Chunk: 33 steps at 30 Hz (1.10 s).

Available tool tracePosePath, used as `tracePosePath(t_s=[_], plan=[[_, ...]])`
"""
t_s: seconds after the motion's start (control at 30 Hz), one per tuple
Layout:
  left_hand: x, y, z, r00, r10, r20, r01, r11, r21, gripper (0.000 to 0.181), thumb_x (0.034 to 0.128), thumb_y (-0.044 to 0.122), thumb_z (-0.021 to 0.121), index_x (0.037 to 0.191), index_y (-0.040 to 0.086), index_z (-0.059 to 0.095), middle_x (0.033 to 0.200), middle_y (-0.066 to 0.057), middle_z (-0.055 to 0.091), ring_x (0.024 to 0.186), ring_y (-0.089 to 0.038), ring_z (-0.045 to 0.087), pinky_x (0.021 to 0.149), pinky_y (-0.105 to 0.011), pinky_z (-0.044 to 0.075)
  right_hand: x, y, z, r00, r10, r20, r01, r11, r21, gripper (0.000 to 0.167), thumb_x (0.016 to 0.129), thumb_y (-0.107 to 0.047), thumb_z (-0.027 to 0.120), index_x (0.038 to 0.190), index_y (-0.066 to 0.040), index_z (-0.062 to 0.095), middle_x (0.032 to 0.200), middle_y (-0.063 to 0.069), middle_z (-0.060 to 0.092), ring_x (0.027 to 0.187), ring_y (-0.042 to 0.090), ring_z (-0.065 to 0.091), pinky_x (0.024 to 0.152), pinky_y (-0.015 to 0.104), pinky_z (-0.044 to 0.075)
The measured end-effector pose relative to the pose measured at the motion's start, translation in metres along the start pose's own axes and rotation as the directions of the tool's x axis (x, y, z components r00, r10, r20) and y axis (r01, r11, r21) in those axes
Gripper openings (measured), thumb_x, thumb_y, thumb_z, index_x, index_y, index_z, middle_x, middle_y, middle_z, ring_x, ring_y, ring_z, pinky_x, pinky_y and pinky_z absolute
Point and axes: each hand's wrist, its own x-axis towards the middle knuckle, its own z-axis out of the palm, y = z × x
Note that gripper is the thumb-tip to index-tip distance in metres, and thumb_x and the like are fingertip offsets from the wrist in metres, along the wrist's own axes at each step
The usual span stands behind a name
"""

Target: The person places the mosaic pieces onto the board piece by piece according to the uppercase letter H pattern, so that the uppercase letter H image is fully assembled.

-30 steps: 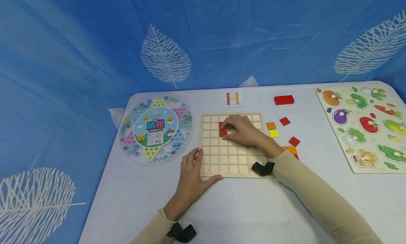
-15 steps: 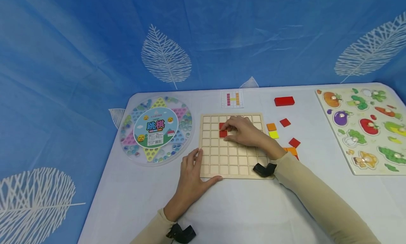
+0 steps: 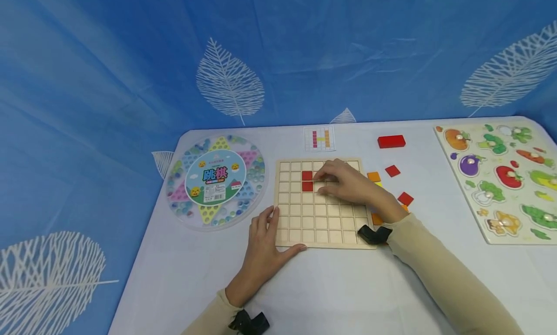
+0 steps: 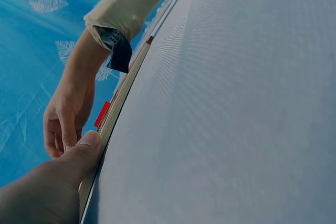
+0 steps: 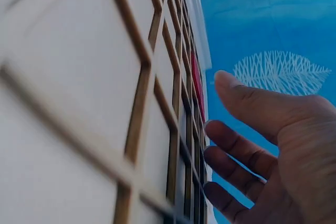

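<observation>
Currently on the white-covered table [image 3: 330, 296]: one square board of pale wood [image 3: 306, 222], grooved into a grid of shallow cells, lying flat near the middle.

Two square, flat red tiles [image 3: 307, 186], in adjoining cells of one column, the second and third cells down; the cell walls presumably keep them aligned.

Left hand [image 3: 260, 250]: grasping nothing, fingers at the board's left edge, thumb extended along the near edge; apparently bracing that corner against sliding.

Right hand [image 3: 344, 182]: released, fingers loosely bent just beside the tiles, nothing visible between thumb and fingertips.

One small white card printed with red, yellow and orange squares [image 3: 319, 138], beyond the far edge, seemingly there to be seen past the hands.

One glossy red oblong block [image 3: 391, 141], behind two loose red tiles [image 3: 392, 170]; a flat orange tile [image 3: 373, 176] lies at the board's right, probably for easy reach by the right hand.
</observation>
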Motion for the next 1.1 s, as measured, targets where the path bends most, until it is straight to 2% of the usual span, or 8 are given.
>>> tracePosePath(t_s=[0.13,0.4,0.57,0.67,0.87,0.93,1.1], plan=[[0.0,0.001,-0.001,1.0,-0.002,-0.002,0.002,1.0,0.005,0.106,0.0686,0.059,0.082,0.146,-0.001,0.041,0.141,-0.017,0.043,0.113,-0.027,0.043,0.091,-0.042,0.042,-0.007,0.004,-0.007,0.999,0.026,-0.022,-0.026,1.0,0.0,0.027,0.084,-0.02,0.078,0.109,-0.013,0.071,0.106,0.002,0.067,0.098,0.019,0.052,0.086,0.04,0.041],[0.001,0.004,0.0,1.0,-0.01,0.002,0.01,1.0,-0.007,0.106,0.0683,0.059,0.082,0.146,-0.001,0.042,0.142,-0.017,0.042,0.113,-0.027,0.043,0.091,-0.043,0.042,-0.025,0.015,-0.029,0.99,0.135,-0.032,-0.136,0.991,-0.015,0.03,0.086,-0.019,0.076,0.114,-0.009,0.068,0.111,0.007,0.065,0.101,0.022,0.051,0.09,0.042,0.042],[0.0,0.004,0.001,1.0,-0.007,-0.005,0.007,1.0,-0.02,0.106,0.0676,0.058,0.083,0.145,-0.002,0.042,0.141,-0.018,0.043,0.113,-0.028,0.043,0.091,-0.043,0.042,-0.044,0.027,-0.045,0.986,0.146,-0.082,-0.152,0.986,-0.074,0.029,0.086,-0.017,0.076,0.113,-0.008,0.068,0.109,0.009,0.065,0.097,0.022,0.051,0.085,0.041,0.043],[0.001,0.004,0.002,1.0,-0.001,-0.003,0.001,1.0,-0.023,0.106,0.0681,0.058,0.082,0.145,-0.002,0.042,0.142,-0.018,0.042,0.113,-0.028,0.043,0.091,-0.042,0.042,-0.059,0.035,-0.058,0.973,0.196,-0.123,-0.209,0.972,-0.104,0.03,0.086,-0.013,0.075,0.115,-0.007,0.067,0.108,0.01,0.063,0.095,0.024,0.051,0.084,0.043,0.045],[0.0,0.005,0.001,1.0,-0.009,-0.008,0.009,1.0,-0.024,0.105,0.0673,0.057,0.083,0.144,-0.002,0.043,0.142,-0.017,0.043,0.113,-0.027,0.044,0.09,-0.043,0.042,-0.082,0.047,-0.08,0.922,0.359,-0.145,-0.376,0.92,-0.112,0.038,0.086,-0.007,0.073,0.122,-0.006,0.063,0.114,0.015,0.059,0.1,0.029,0.049,0.09,0.049,0.045],[0.0,0.005,0.001,1.0,-0.013,-0.006,0.013,1.0,-0.024,0.105,0.0671,0.057,0.084,0.144,-0.002,0.043,0.142,-0.017,0.043,0.113,-0.027,0.044,0.09,-0.043,0.042,-0.088,0.051,-0.084,0.914,0.379,-0.147,-0.397,0.91,-0.12,0.04,0.085,-0.008,0.075,0.123,-0.007,0.063,0.113,0.014,0.059,0.099,0.028,0.049,0.088,0.045,0.045],[0.0,0.002,-0.001,1.0,-0.01,-0.007,0.01,1.0,-0.016,0.105,0.0673,0.057,0.083,0.145,-0.002,0.043,0.142,-0.017,0.042,0.112,-0.028,0.043,0.089,-0.042,0.042,-0.096,0.063,-0.089,0.916,0.367,-0.163,-0.387,0.915,-0.117,0.043,0.083,-0.009,0.077,0.123,-0.006,0.063,0.105,0.011,0.058,0.092,0.023,0.048,0.078,0.021,0.043]])
